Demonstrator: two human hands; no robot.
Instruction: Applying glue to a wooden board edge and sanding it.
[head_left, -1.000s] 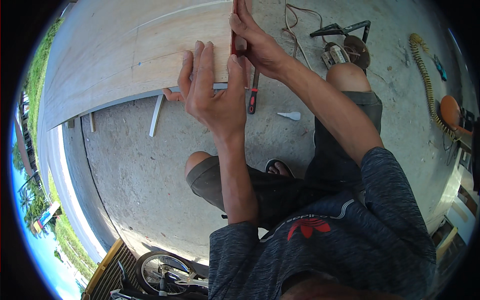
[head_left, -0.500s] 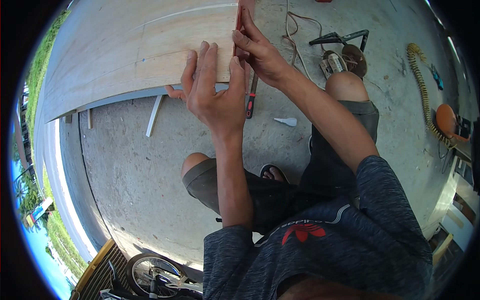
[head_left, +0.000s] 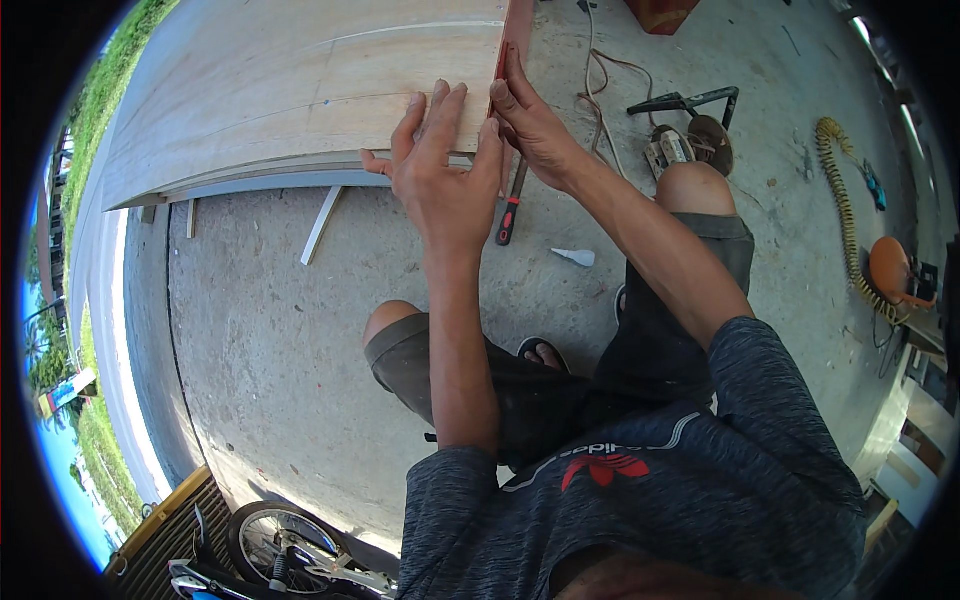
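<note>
Bright daylight fills the frame, and the pale plywood sheet (head_left: 300, 90) in the upper left and the concrete floor (head_left: 280, 350) below it look almost washed out. Soft, short shadows sit under the sheet's edge and beneath the person's legs at centre. The fisheye lens bends straight edges toward the rim, a black ring frames the round picture, and focus stays fairly sharp throughout.
</note>
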